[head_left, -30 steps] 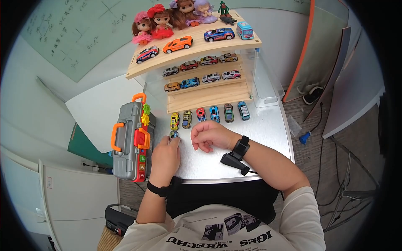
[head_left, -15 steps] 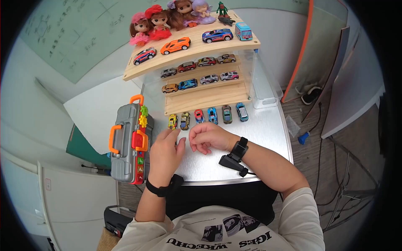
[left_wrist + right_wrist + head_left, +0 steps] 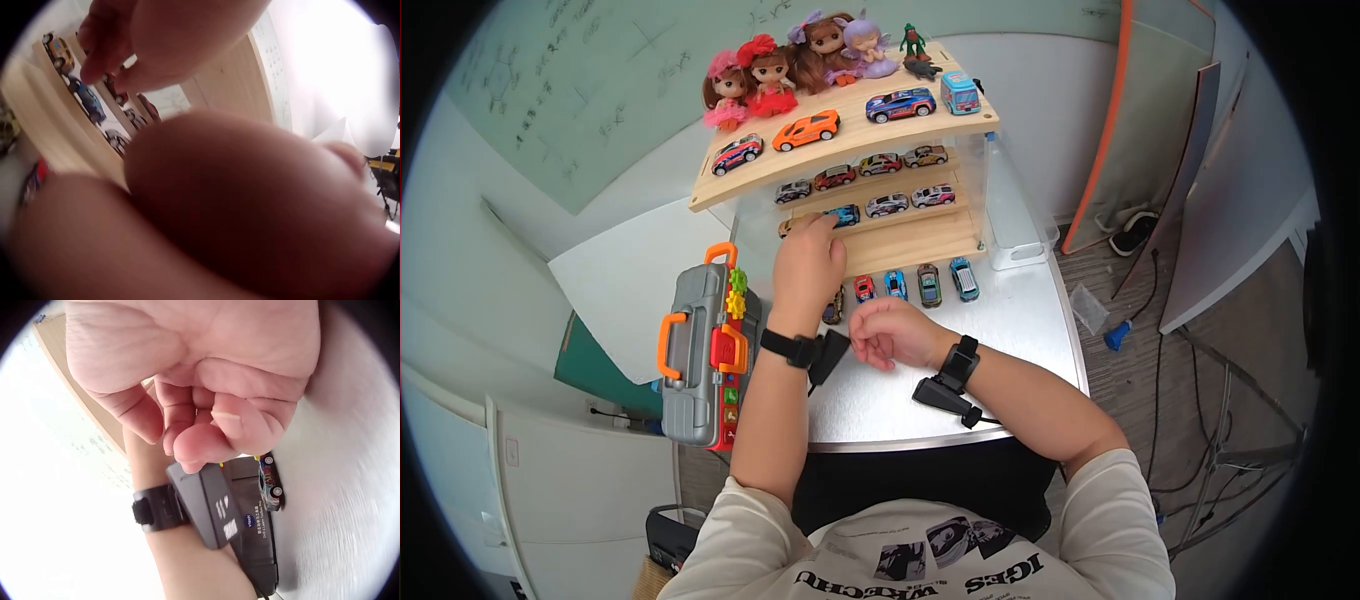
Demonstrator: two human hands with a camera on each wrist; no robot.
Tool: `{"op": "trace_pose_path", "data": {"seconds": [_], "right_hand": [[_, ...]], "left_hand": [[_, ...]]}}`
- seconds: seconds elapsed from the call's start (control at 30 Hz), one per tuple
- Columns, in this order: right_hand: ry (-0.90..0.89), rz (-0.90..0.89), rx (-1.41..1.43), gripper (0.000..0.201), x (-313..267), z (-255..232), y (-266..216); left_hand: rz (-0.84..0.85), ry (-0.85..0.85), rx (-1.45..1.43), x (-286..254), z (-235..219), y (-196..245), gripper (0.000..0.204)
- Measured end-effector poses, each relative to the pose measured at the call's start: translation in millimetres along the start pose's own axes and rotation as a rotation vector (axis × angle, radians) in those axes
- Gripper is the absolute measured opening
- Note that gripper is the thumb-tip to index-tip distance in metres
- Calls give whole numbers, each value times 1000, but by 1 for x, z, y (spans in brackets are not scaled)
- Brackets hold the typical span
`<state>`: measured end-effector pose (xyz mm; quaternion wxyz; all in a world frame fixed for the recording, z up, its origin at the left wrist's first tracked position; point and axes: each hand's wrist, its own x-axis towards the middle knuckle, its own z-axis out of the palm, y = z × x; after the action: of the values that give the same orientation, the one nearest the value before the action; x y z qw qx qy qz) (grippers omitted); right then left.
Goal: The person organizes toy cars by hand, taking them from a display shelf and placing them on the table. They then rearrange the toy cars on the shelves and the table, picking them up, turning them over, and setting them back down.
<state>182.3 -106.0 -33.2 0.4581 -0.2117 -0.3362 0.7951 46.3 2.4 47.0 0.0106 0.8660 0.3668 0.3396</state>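
Note:
My left hand reaches over the lower step of the wooden display shelf. Its fingertips are right by a tan toy car and a blue toy car, with nothing seen in its grasp. Over the table, my right hand hangs loosely curled and holds nothing. Beyond it stand a red toy car, a blue one, a green one and a light-blue one. The right wrist view shows a colourful toy car on the table, beside the grey toolbox.
To the left stands the grey toy toolbox with orange handles. Dolls, an orange car and a small blue bus crowd the shelf's top board. A clear plastic bin sits at the right.
My left hand has let go of a small toy car on the table near the toolbox and moved forward and up to the shelf's lower step. The right hand stays nearly in place.

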Motion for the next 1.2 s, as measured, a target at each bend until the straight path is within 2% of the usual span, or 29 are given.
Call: {"op": "trace_pose_path", "data": {"seconds": [0.13,0.2,0.3,0.5,0.53,0.6,0.63,0.7,0.77,0.9,1.0,1.2], "right_hand": [[-57,75,-118,18,-3,2,-3],[-72,65,-112,18,-3,-1,-2],[-80,60,-95,18,-3,-1,-1],[-63,63,-67,18,-4,2,-3],[-54,55,-52,19,-4,1,-2],[-35,25,2,21,-7,3,-7],[-20,-7,52,24,-9,4,-9],[1,-49,20,27,-8,1,-10],[-29,-73,127,27,-5,-4,-7],[-75,-74,74,30,-5,-5,-6],[-70,-79,70,30,-5,-4,-6],[-36,-69,71,29,-4,-2,-6]], "left_hand": [[-22,-52,89,21,12,-11,37],[-61,-256,104,28,12,-13,40],[17,-242,149,30,20,-14,37],[-58,-267,198,26,19,-9,41],[-60,-269,197,21,13,-7,41],[28,-102,26,4,-8,-1,39],[28,-111,21,-7,-20,7,39],[23,-191,3,-34,-50,25,38],[-57,-341,-39,-60,-70,46,38],[81,-512,-26,-108,-72,52,38],[141,-553,33,-129,-70,50,36],[155,-459,32,-138,-74,53,32]]}}
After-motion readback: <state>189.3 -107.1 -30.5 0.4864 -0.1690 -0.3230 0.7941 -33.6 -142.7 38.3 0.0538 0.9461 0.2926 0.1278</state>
